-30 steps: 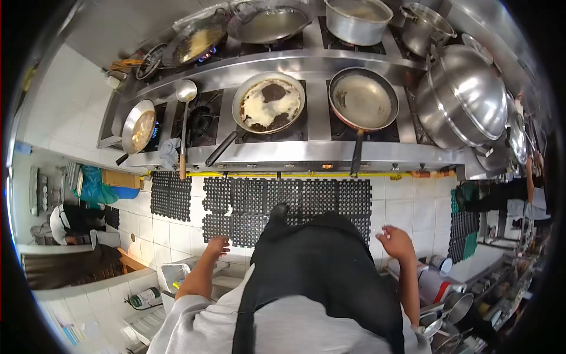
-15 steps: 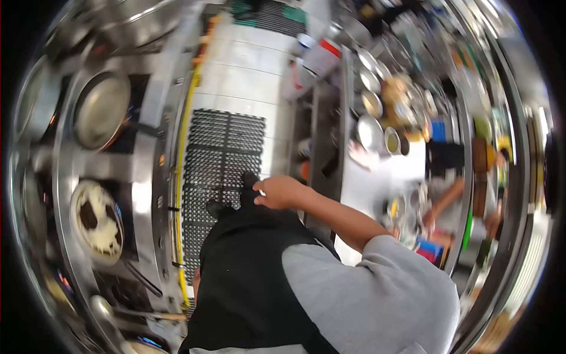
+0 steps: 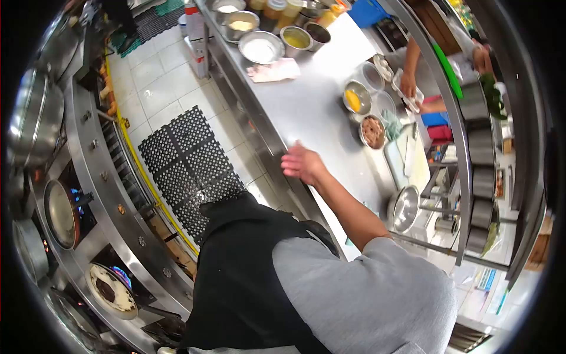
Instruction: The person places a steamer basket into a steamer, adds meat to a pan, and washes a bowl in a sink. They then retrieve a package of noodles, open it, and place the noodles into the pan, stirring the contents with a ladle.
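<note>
My right hand reaches out over the near edge of the steel counter, fingers spread and nothing in them. Farther along the counter lies a pinkish-white cloth. Beyond my hand stand a steel bowl with something yellow in it and a steel bowl of raw meat pieces. A cutting board with a knife on it lies beside them, and a shiny metal bowl sits nearer my elbow. My left hand is hidden behind my body.
To the left, a pan with pale, dark-patched food and another pan sit over blue flames on the stove. A black rubber mat covers part of the tiled floor. Across the counter, a person's hand works at a white container.
My view has swung toward the counter. My right hand has moved from beside my body to the counter edge, and its fingers have spread.
</note>
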### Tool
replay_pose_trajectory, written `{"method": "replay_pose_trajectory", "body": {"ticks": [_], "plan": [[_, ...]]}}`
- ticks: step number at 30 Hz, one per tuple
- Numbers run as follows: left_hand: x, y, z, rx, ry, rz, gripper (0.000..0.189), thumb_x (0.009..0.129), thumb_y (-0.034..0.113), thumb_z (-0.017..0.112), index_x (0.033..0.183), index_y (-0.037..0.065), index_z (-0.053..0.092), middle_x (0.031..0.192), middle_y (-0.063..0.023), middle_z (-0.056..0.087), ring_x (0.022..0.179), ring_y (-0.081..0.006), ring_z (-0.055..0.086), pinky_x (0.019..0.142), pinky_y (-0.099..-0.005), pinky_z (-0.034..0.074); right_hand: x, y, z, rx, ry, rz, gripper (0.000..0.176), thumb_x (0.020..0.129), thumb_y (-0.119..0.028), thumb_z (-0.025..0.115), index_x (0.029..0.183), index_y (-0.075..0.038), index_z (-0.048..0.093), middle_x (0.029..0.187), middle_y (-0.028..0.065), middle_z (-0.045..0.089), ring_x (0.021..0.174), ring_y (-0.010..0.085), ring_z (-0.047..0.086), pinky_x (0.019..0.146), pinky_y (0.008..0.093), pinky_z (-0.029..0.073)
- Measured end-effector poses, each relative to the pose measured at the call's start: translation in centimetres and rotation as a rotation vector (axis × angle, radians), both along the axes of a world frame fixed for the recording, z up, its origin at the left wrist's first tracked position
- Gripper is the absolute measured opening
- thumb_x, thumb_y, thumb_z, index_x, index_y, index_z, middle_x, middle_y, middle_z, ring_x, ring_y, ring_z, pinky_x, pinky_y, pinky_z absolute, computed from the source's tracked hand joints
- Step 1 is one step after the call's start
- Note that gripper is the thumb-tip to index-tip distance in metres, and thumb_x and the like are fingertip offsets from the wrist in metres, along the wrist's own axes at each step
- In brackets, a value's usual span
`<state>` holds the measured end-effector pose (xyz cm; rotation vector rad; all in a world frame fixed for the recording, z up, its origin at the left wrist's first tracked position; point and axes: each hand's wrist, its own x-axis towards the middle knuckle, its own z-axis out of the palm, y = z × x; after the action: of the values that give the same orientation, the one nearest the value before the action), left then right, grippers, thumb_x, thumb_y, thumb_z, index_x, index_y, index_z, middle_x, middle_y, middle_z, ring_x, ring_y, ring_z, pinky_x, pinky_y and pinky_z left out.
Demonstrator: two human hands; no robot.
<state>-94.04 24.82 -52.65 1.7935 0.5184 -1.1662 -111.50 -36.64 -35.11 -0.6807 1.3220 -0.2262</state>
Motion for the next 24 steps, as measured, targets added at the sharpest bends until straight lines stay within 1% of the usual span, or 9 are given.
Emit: {"method": "replay_pose_trajectory", "body": {"ticks": [3, 5, 6, 8, 11, 13, 15, 18, 24], "plan": [[-0.5, -1.6, 0.5, -0.022, -0.014, -0.123, 0.025, 0.102, 0.029, 0.055, 0.115, 0.011, 0.067, 0.085, 0.0012, 0.063, 0.068, -0.0096, 0.055, 0.061, -0.0247, 0.044, -9.9, -4.7, -3.2, -0.123, -0.276, -0.494, 0.039, 0.105, -0.048, 0.048, 0.112, -0.010, 0.045, 0.100, 0.0174, 0.065, 0.084, 0.0319, 0.069, 0.071, 0.0500, 0.060], [-0.8, -2.7, 1.1, -0.036, -0.035, -0.198, 0.025, 0.102, 0.029, 0.056, 0.115, 0.011, 0.067, 0.086, 0.0012, 0.063, 0.068, -0.0097, 0.055, 0.061, -0.0249, 0.045, -15.1, -7.8, -2.7, -0.231, -0.196, -0.772, 0.041, 0.104, -0.047, 0.052, 0.118, -0.011, 0.038, 0.098, 0.0177, 0.063, 0.087, 0.0357, 0.068, 0.075, 0.0541, 0.058], [-0.9, -3.3, 1.5, -0.043, -0.042, -0.229, 0.025, 0.102, 0.029, 0.056, 0.115, 0.011, 0.067, 0.086, 0.0012, 0.063, 0.068, -0.0097, 0.055, 0.061, -0.0249, 0.045, -17.4, -9.4, -2.6, -0.263, -0.140, -0.847, 0.053, 0.103, -0.047, 0.054, 0.133, -0.008, 0.032, 0.107, 0.0200, 0.059, 0.093, 0.0360, 0.066, 0.079, 0.0551, 0.057], [-1.3, -4.0, 2.4, -0.051, -0.073, -0.259, 0.025, 0.101, 0.030, 0.056, 0.115, 0.011, 0.067, 0.086, 0.0012, 0.064, 0.068, -0.0098, 0.056, 0.061, -0.0251, 0.045, -20.6, -12.2, -2.4, -0.158, -0.037, -0.966, 0.059, 0.104, -0.047, 0.052, 0.144, -0.011, 0.030, 0.116, 0.0191, 0.055, 0.093, 0.0341, 0.065, 0.078, 0.0510, 0.055], [-2.2, -4.7, 3.8, -0.061, -0.107, -0.272, 0.026, 0.101, 0.030, 0.056, 0.116, 0.012, 0.067, 0.087, 0.0012, 0.064, 0.068, -0.0099, 0.056, 0.061, -0.0253, 0.045, -23.3, -14.0, -2.9, -0.111, 0.022, -0.814, 0.055, 0.103, -0.047, 0.054, 0.139, -0.008, 0.036, 0.112, 0.0195, 0.059, 0.089, 0.0334, 0.066, 0.077, 0.0484, 0.055], [-3.3, -4.6, 4.7, -0.054, -0.116, -0.247, 0.026, 0.101, 0.030, 0.057, 0.116, 0.012, 0.067, 0.087, 0.0012, 0.065, 0.069, -0.0100, 0.057, 0.061, -0.0254, 0.045, -24.0, -13.8, -3.5, -0.252, -0.049, -0.712, 0.033, 0.101, -0.035, 0.060, 0.113, -0.005, 0.053, 0.088, 0.0096, 0.065, 0.078, 0.0240, 0.067, 0.073, 0.0413, 0.056], [-5.1, -3.9, 5.8, -0.040, -0.117, -0.190, 0.026, 0.101, 0.031, 0.057, 0.116, 0.012, 0.067, 0.088, 0.0012, 0.065, 0.069, -0.0101, 0.057, 0.062, -0.0255, 0.046, -24.4, -14.3, -4.8, -0.267, -0.012, -0.710, 0.020, 0.099, -0.025, 0.061, 0.104, -0.005, 0.058, 0.084, 0.0072, 0.065, 0.075, 0.0193, 0.067, 0.067, 0.0358, 0.056], [-8.1, -2.3, 5.8, -0.024, -0.113, -0.142, 0.026, 0.101, 0.031, 0.057, 0.116, 0.012, 0.067, 0.089, 0.0012, 0.066, 0.069, -0.0102, 0.057, 0.062, -0.0257, 0.046, -23.6, -12.0, -4.5, -0.302, 0.009, -0.663, 0.012, 0.097, -0.018, 0.061, 0.101, -0.007, 0.059, 0.080, 0.0051, 0.064, 0.070, 0.0161, 0.065, 0.063, 0.0326, 0.055], [-15.8, 4.3, 4.2, -0.006, -0.152, -0.153, 0.026, 0.100, 0.032, 0.058, 0.117, 0.013, 0.066, 0.090, 0.0012, 0.067, 0.070, -0.0104, 0.059, 0.062, -0.0262, 0.047, -16.1, -0.1, -0.7, -0.427, 0.046, -0.218, 0.015, 0.094, -0.010, 0.058, 0.107, -0.003, 0.060, 0.075, 0.0062, 0.066, 0.056, 0.0135, 0.062, 0.051, 0.0285, 0.052]]}}
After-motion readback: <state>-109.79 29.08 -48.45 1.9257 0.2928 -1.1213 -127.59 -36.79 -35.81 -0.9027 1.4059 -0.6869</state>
